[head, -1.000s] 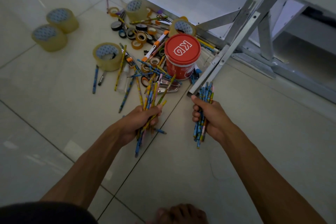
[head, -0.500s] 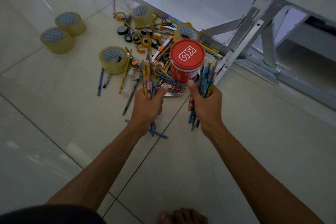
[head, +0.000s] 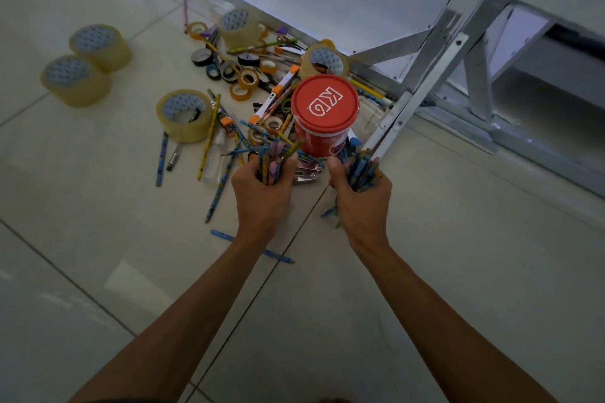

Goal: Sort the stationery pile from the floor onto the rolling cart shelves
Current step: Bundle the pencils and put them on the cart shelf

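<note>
On the floor the stationery pile sprawls at twelve o'clock; left hand and right hand each grip a pencil bundle, light, stiff, slippery, best clutched mid-length

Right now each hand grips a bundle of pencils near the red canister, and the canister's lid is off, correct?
Not quite. The head view shows the left hand and right hand each gripping a bundle of pencils near the red canister, but its red lid is on.
</note>
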